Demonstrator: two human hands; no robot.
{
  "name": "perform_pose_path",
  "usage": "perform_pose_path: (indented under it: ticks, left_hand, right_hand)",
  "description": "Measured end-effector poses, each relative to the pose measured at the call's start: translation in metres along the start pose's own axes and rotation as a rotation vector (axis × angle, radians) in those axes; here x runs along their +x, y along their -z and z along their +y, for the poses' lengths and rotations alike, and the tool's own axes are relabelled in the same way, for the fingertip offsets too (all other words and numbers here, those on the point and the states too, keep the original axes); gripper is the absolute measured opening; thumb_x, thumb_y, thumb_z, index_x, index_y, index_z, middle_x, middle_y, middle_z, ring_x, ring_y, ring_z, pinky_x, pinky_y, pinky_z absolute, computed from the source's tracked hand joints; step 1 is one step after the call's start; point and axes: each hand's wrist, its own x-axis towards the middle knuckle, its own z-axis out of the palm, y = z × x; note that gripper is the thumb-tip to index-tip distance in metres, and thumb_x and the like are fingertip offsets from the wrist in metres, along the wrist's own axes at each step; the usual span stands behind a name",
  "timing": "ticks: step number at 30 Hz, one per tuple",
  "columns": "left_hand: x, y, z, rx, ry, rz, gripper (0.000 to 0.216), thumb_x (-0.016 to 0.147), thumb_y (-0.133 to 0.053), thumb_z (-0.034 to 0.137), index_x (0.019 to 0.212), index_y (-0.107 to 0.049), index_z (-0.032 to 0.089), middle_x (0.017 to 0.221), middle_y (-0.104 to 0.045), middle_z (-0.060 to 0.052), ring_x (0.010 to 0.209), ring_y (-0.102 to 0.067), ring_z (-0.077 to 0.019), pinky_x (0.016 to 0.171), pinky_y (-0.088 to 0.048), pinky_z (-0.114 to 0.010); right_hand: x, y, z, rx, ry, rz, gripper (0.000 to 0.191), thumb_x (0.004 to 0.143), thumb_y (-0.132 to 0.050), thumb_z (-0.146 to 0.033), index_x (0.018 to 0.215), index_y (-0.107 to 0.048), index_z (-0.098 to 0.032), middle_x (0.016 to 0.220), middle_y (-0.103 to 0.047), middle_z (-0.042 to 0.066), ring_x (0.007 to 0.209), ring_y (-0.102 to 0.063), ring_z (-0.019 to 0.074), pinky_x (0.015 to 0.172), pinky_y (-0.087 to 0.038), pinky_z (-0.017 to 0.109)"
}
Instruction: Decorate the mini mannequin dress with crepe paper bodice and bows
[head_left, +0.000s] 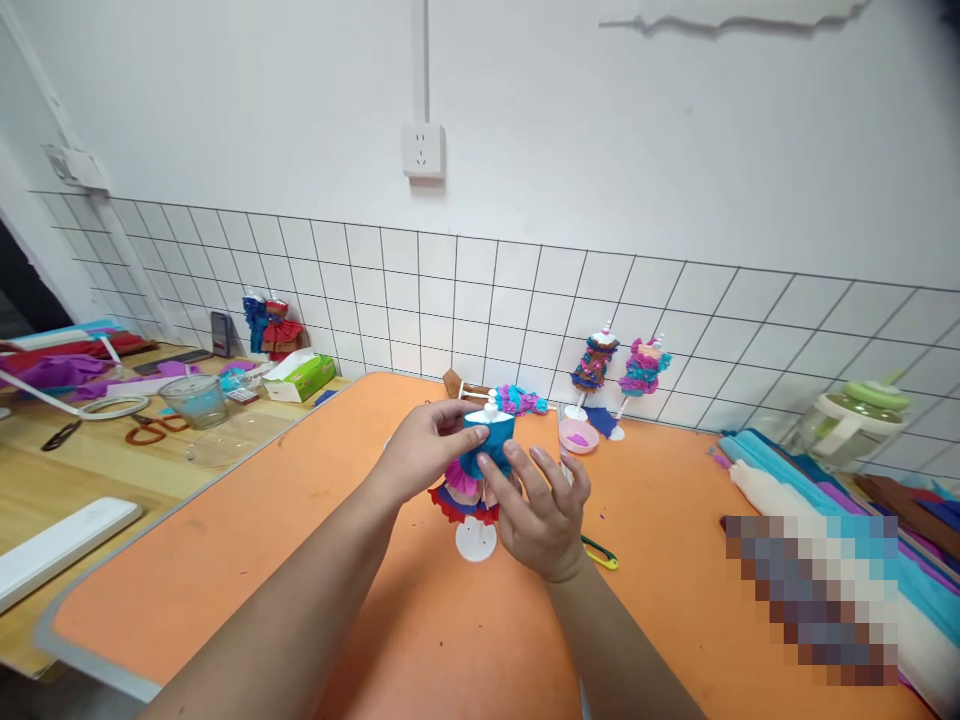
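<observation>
Mannequin [465,490] at frame centre, gripped both sides: left hand [424,450] clasping blue paper [491,435] at the chest, right hand [541,510] half-curled, pressing same paper.

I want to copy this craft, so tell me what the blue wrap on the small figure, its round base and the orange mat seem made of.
The blue wrap pinched by the left hand looks like crepe paper: matte, holding creased folds. The round base is probably plastic: smooth, white, slightly glossy. The orange mat may be rubber or silicone: matte, thin, grey-edged; uncertain.
</observation>
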Motion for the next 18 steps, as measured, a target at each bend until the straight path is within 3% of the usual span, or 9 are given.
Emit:
perform_pose_path:
  ticks: [7,11,15,18]
  left_hand:
    - [0.004,0.000,0.000,0.020,0.022,-0.004,0.036,0.076,-0.069,0.036,0.107,-0.068,0.019,0.094,-0.073,-0.007,0.090,-0.068,-0.0244,0.076,-0.054,-0.036]
    - [0.005,0.002,-0.001,0.062,0.040,0.000,0.042,0.074,-0.069,0.036,0.112,-0.066,0.017,0.087,-0.072,-0.007,0.087,-0.068,-0.0245,0.075,-0.054,-0.037]
    - [0.005,0.002,-0.001,0.062,0.026,-0.002,0.042,0.074,-0.069,0.035,0.111,-0.066,0.017,0.091,-0.071,-0.008,0.088,-0.067,-0.0238,0.078,-0.053,-0.037]
    - [0.006,0.003,0.001,0.028,0.043,-0.032,0.039,0.073,-0.070,0.036,0.106,-0.067,0.017,0.092,-0.070,-0.007,0.088,-0.066,-0.0232,0.075,-0.052,-0.035]
  right_hand:
    - [0.007,0.006,-0.002,0.020,0.000,0.037,0.047,0.082,-0.054,-0.015,0.119,-0.062,-0.043,0.112,-0.068,-0.001,0.107,-0.056,0.0199,0.101,-0.035,0.044]
    - [0.012,0.006,-0.001,0.067,0.030,-0.024,0.040,0.084,-0.054,-0.020,0.116,-0.063,-0.042,0.118,-0.066,-0.002,0.110,-0.055,0.0205,0.103,-0.033,0.044]
    - [0.017,0.006,-0.005,0.199,-0.077,-0.107,0.044,0.083,-0.049,-0.012,0.114,-0.064,-0.038,0.129,-0.059,0.002,0.116,-0.053,0.0231,0.102,-0.032,0.047]
    - [0.019,0.010,-0.005,0.356,-0.222,-0.058,0.045,0.083,-0.046,-0.010,0.118,-0.061,-0.034,0.129,-0.055,0.005,0.117,-0.053,0.0245,0.100,-0.036,0.049]
